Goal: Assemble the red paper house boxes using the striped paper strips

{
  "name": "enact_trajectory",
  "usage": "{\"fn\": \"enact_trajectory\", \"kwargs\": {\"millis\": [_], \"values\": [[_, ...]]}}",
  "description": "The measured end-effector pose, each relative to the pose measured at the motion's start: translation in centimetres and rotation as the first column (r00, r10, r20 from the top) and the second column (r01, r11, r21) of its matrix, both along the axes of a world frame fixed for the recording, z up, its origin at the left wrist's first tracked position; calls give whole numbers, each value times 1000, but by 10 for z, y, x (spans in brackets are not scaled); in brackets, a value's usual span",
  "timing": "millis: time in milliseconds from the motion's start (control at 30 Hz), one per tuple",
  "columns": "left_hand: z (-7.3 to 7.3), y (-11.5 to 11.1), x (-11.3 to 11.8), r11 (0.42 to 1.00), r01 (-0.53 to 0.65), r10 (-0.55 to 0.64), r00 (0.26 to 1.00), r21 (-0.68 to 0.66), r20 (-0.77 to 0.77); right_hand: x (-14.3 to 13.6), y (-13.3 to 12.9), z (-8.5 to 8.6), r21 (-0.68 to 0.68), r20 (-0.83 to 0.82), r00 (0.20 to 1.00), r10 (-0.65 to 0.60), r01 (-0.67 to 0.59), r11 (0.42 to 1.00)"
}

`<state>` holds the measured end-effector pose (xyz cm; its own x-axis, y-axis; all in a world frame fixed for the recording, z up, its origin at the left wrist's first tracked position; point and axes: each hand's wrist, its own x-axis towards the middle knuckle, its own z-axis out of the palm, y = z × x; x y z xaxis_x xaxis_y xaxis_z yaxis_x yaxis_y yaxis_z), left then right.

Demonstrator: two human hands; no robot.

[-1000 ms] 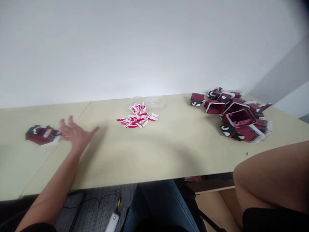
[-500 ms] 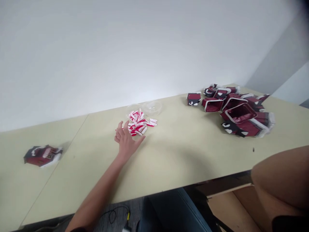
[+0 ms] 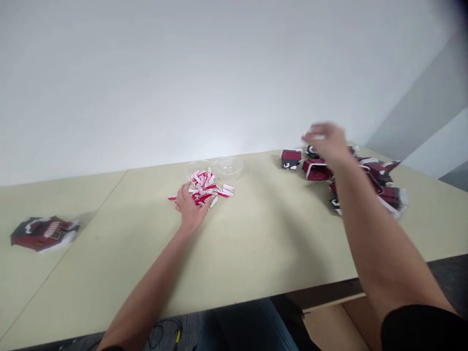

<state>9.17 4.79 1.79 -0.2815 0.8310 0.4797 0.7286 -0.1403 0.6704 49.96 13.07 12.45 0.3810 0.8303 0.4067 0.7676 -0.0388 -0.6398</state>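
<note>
My left hand (image 3: pixel 192 209) rests on a loose pile of red-and-white striped paper pieces (image 3: pixel 206 191), its thumb and fingers spread around the near side. No piece is visibly gripped. On the right, my right hand (image 3: pixel 326 140) is raised above a cluster of dark red house-shaped pieces (image 3: pixel 317 170) with white rims. It is blurred by motion, but its fingers reach out to the left, apart from the thumb, and nothing shows in them. My right forearm hides part of that cluster. A single dark red piece with a black-and-white front (image 3: pixel 291 159) stands just left of it.
Two clear round plastic containers (image 3: pixel 228 168) stand behind the striped pile, near the wall. A small dark red house with a white base (image 3: pixel 44 234) sits at the far left of the pale table (image 3: pixel 248 253). Below the front edge are a cardboard box (image 3: pixel 332 326) and a cable.
My right arm has swung up and forward from the lower right, over the dark red pieces. My left hand has lowered onto the striped pile. The view has shifted slightly.
</note>
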Motion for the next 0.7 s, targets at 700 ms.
{"fn": "enact_trajectory", "kwargs": {"millis": [700], "values": [[-29,-3,-13,961,112,-33,954,251,-298,-48,82,-97,-343,325,902,-285,393,853]]}}
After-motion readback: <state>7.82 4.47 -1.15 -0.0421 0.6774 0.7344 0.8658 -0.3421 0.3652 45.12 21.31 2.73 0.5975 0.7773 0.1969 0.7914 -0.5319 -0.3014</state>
